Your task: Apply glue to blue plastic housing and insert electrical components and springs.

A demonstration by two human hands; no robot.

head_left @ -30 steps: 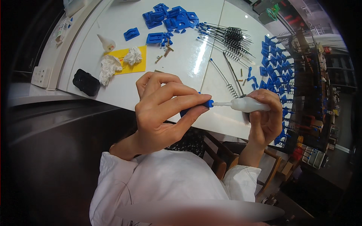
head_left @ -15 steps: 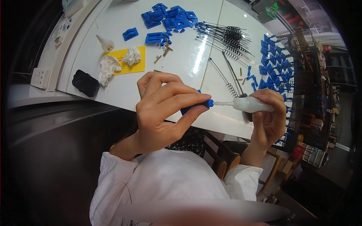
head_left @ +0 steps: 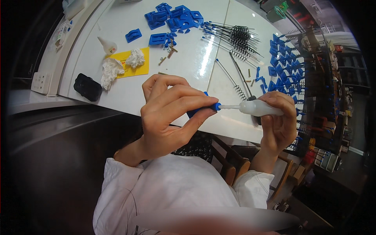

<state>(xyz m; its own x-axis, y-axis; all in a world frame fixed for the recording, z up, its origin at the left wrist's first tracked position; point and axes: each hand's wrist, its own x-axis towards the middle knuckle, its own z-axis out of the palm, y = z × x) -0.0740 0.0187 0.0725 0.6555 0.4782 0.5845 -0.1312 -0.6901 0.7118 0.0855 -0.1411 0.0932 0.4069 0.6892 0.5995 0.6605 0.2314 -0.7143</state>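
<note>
Between the thumb and fingers of my left hand (head_left: 166,111) is a small blue plastic part (head_left: 214,106), mostly hidden by the fingers. My right hand (head_left: 280,117) is wrapped round a white squeeze bottle (head_left: 256,107), held on its side. Its thin pale nozzle (head_left: 230,106) points left, and the tip meets the round end of the blue part. Whether the tip sits inside or only touches, I cannot tell. Both hands are above the near edge of the white table (head_left: 192,64).
Blue plastic pieces (head_left: 176,17) lie in a pile at the back. Black coiled rods (head_left: 239,37) are heaped right of them, with rows of blue parts (head_left: 280,62) farther right. Crumpled tissues (head_left: 111,72), a yellow card (head_left: 143,67), another bottle (head_left: 107,46) and a black object (head_left: 88,87) lie left.
The squeeze bottle has shifted slightly left, bringing its nozzle closer against the blue part. My left hand keeps its grip and place. The table's contents appear slightly shifted left in the view.
</note>
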